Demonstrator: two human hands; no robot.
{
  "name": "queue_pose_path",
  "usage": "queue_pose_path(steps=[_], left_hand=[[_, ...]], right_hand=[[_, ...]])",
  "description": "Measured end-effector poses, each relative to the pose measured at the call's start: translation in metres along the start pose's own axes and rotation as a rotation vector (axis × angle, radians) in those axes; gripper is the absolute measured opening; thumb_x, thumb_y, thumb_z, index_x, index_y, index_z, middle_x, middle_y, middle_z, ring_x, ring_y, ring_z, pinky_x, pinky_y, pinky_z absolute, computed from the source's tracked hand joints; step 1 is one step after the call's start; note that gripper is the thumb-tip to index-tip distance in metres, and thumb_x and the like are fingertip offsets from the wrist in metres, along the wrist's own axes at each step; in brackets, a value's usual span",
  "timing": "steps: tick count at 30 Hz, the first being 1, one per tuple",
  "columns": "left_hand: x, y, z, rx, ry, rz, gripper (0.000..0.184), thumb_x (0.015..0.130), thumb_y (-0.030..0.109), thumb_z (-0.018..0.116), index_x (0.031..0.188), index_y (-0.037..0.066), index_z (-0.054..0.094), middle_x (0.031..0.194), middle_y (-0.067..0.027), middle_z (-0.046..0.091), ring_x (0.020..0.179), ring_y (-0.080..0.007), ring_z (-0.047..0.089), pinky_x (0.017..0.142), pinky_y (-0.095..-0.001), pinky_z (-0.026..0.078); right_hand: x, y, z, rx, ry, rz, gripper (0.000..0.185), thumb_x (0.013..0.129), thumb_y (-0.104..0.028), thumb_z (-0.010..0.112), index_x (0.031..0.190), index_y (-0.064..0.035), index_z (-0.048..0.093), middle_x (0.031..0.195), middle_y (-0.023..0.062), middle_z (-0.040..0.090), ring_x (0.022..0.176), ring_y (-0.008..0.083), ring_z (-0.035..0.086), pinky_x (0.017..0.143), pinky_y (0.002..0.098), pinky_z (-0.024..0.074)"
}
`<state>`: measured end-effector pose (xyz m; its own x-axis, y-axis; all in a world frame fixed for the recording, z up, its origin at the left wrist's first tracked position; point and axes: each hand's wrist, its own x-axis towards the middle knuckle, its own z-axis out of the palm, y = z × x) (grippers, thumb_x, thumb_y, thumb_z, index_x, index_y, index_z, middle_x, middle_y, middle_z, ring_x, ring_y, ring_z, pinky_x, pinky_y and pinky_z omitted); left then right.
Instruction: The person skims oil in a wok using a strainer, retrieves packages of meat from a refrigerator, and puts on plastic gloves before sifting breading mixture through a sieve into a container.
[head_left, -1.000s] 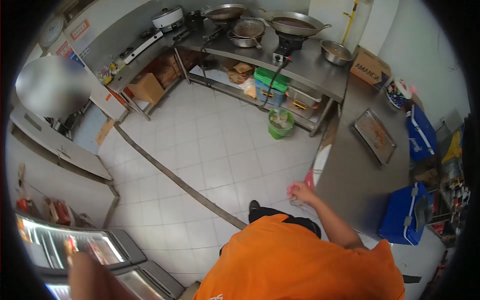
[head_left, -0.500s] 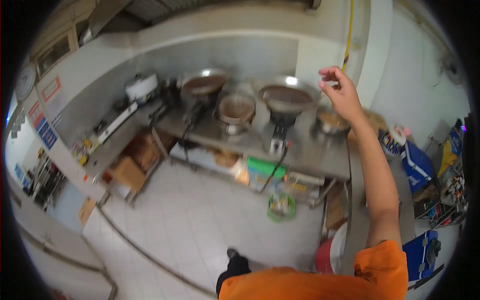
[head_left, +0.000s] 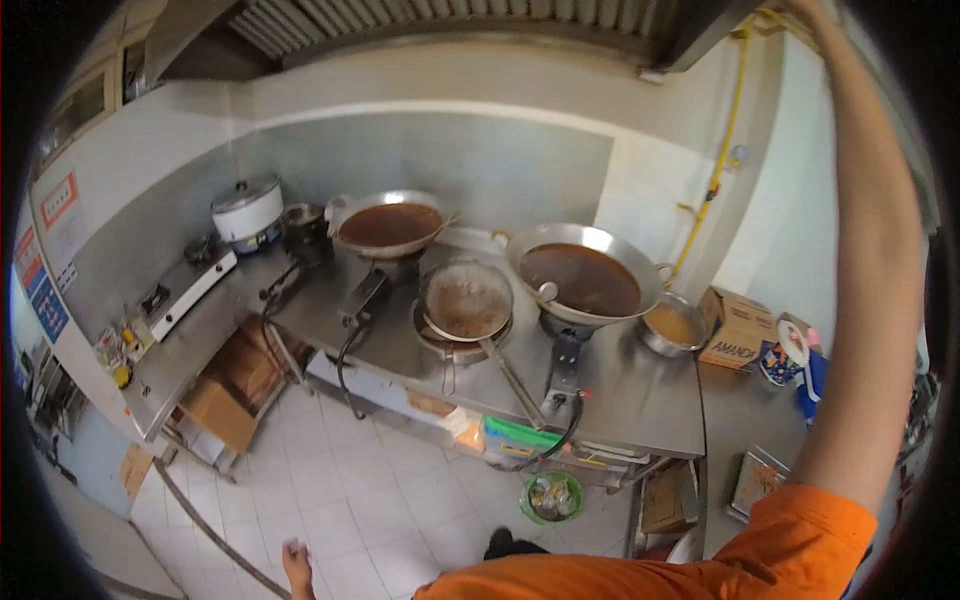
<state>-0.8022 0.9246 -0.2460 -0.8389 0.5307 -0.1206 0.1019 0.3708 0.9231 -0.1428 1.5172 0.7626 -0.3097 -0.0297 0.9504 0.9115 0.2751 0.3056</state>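
My right arm stretches up along the right side, and my right hand is mostly cut off by the top edge. It is nearest to the upper end of a yellow pipe on the wall; its fingers are hidden. Low at the left, my left hand hangs over the tiled floor, empty, with fingers loosely apart. Ahead on the steel counter stand two wide woks of dark reddish-brown liquid, the right wok and the left wok. Between them a long-handled strainer rests over a pot.
A metal bowl of yellowish liquid and a cardboard box stand at the right. A white rice cooker is at the back left. A green basket sits on the floor. Overhead runs an exhaust hood; hoses hang off the counter front.
My right hand has risen from mid-height to the top edge. My left hand has come into view at the bottom. The view has tilted upward, showing more of the hood.
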Motion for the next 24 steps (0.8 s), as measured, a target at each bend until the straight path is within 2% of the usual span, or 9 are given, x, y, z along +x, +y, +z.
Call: queue_pose_path(steps=[1,2,6,11,15,17,19,23,24], left_hand=[[0.005,0.064,0.018,-0.115,0.005,-0.066,0.027,0.091,0.012,0.059,0.117,0.009,0.054,0.097,-0.0037,0.066,0.08,-0.0121,0.062,0.061,-0.0257,0.044],[0.008,0.117,0.039,-0.132,0.014,-0.095,0.03,0.091,0.017,0.059,0.119,0.01,0.054,0.099,-0.0054,0.065,0.083,-0.0135,0.062,0.064,-0.0268,0.045],[0.024,0.164,0.13,-0.228,-0.049,-0.127,0.022,0.096,0.019,0.052,0.117,0.012,0.054,0.107,-0.0071,0.068,0.084,-0.0132,0.063,0.067,-0.0283,0.047],[0.011,0.239,0.29,-0.139,-0.575,-0.237,0.029,0.097,0.026,0.057,0.121,0.01,0.056,0.113,-0.0069,0.068,0.1,-0.0193,0.064,0.081,-0.0333,0.048],[-0.003,0.328,0.406,-0.218,-1.03,-0.34,0.053,0.099,0.038,0.052,0.141,0.008,0.04,0.133,-0.0127,0.057,0.122,-0.023,0.054,0.1,-0.04,0.04],[-0.001,0.346,0.462,-0.35,-1.113,-0.456,0.062,0.1,0.044,0.048,0.148,0.008,0.03,0.138,-0.0152,0.053,0.128,-0.0253,0.049,0.105,-0.0435,0.036],[0.008,0.374,0.495,-0.408,-1.13,-0.529,0.062,0.1,0.046,0.047,0.147,0.009,0.03,0.139,-0.0157,0.052,0.13,-0.0257,0.047,0.106,-0.0445,0.035],[0.01,0.397,0.52,-0.725,-1.115,-0.799,0.041,0.1,0.041,0.049,0.126,0.01,0.043,0.107,-0.0092,0.059,0.101,-0.0223,0.058,0.096,-0.0428,0.043],[0.012,0.404,0.515,-0.72,-1.032,-0.792,0.033,0.1,0.038,0.05,0.118,0.01,0.046,0.093,-0.0065,0.058,0.088,-0.02,0.059,0.089,-0.0411,0.047]], right_hand=[[-0.002,-0.033,-0.025,-0.28,-0.147,-0.081,0.06,0.073,-0.044,0.077,0.118,-0.0058,0.066,0.126,0.0117,0.064,0.121,0.0282,0.057,0.105,0.039,0.0411],[-0.004,-0.026,-0.001,-0.102,0.097,0.041,0.029,0.075,-0.023,0.077,0.092,0.0002,0.072,0.093,0.0155,0.072,0.086,0.0291,0.069,0.077,0.0381,0.0549],[-0.048,-0.045,-0.042,-0.032,-0.183,-0.16,0.086,0.077,-0.044,0.074,0.145,-0.0064,0.038,0.143,0.0216,0.045,0.131,0.0344,0.044,0.109,0.0446,0.0351],[-0.233,-0.143,-0.032,0.505,-0.302,-0.116,0.046,0.087,-0.034,0.065,0.123,-0.0068,0.054,0.12,0.014,0.058,0.108,0.0242,0.056,0.089,0.0359,0.0448],[-0.512,-0.276,0.064,1.177,-1.301,0.583,0.022,0.094,-0.028,0.06,0.097,-0.0073,0.065,0.094,0.0046,0.067,0.081,0.0158,0.064,0.067,0.0303,0.0493],[-0.712,-0.339,0.093,1.473,-1.833,1.459,0.025,0.096,-0.029,0.058,0.102,-0.0052,0.064,0.09,0.0061,0.069,0.069,0.0156,0.065,0.059,0.0302,0.0503],[-0.83,-0.373,0.087,1.604,-1.331,2.567,0.037,0.102,-0.034,0.046,0.114,-0.0011,0.057,0.109,0.0138,0.067,0.083,0.0202,0.064,0.07,0.0328,0.0495],[-0.889,-0.41,0.103,1.76,-0.375,2.941,0.045,0.104,-0.038,0.038,0.12,0.0021,0.051,0.118,0.016,0.063,0.088,0.0204,0.061,0.072,0.0319,0.0478],[-0.899,-0.417,0.107,1.781,-0.389,2.954,0.045,0.104,-0.038,0.038,0.12,0.0021,0.051,0.118,0.016,0.063,0.088,0.0204,0.061,0.072,0.0319,0.0478]])
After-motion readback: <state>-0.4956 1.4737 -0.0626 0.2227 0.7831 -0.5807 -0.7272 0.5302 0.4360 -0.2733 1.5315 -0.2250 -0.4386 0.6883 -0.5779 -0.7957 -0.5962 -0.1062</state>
